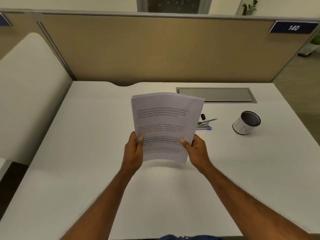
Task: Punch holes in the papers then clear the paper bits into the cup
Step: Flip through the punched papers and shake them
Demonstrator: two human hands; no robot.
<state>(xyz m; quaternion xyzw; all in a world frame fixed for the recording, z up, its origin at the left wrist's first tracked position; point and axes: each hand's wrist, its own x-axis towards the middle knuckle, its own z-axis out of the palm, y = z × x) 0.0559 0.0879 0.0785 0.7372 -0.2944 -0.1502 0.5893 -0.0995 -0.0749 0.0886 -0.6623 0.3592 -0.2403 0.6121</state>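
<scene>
A stack of printed white papers [166, 122] is held upright above the middle of the white desk [86, 153]. My left hand [134, 149] grips its lower left edge and my right hand [195, 149] grips its lower right edge, thumbs on the front sheet. A white cup with a dark mesh inside [245, 122] stands on the desk to the right, apart from the papers. Just right of the stack lie pens and a small silver and blue tool [205, 125], partly hidden behind the papers; I cannot tell whether it is the hole punch.
A small dark object [203, 116] lies near the pens. A grey cable tray lid [216, 95] is set into the desk at the back right. A tan partition [155, 49] walls the far side. A neighbouring white desk [26, 84] lies to the left.
</scene>
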